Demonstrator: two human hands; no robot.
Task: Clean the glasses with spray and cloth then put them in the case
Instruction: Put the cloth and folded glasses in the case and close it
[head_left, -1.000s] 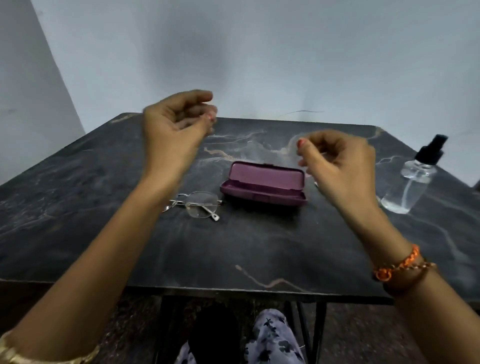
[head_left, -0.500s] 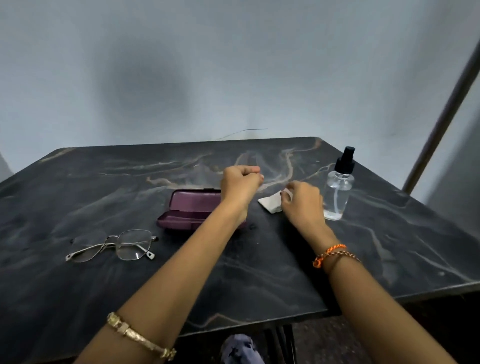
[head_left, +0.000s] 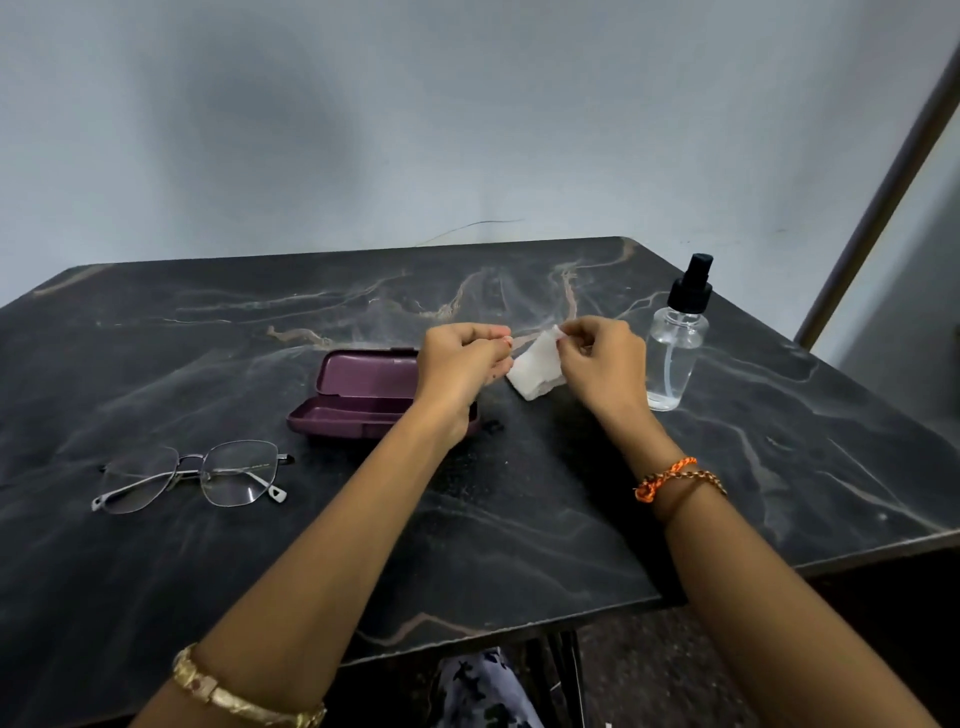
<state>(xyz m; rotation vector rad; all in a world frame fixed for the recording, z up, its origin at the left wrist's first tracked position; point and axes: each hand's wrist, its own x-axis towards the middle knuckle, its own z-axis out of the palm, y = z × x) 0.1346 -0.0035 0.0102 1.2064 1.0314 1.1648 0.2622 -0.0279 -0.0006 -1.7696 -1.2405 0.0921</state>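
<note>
A small white cloth (head_left: 535, 368) hangs just above the table, pinched at its top corner by my right hand (head_left: 597, 358). My left hand (head_left: 460, 364) is closed beside it, its fingertips near the cloth's left edge; whether they touch it I cannot tell. The purple glasses case (head_left: 358, 395) lies open behind my left wrist, which hides its right end. Thin metal-framed glasses (head_left: 197, 475) rest on the table to the left, arms folded. A clear spray bottle (head_left: 675, 348) with a black pump stands upright right of my right hand.
The dark marble-patterned table (head_left: 519, 519) stands against a pale wall. Its front edge runs close to my forearms and its right corner ends past the bottle. A slanted metal post (head_left: 878, 202) rises at the far right.
My right hand has lifted the white cloth off the table. My left hand has moved right toward the cloth. The view came a little closer.
</note>
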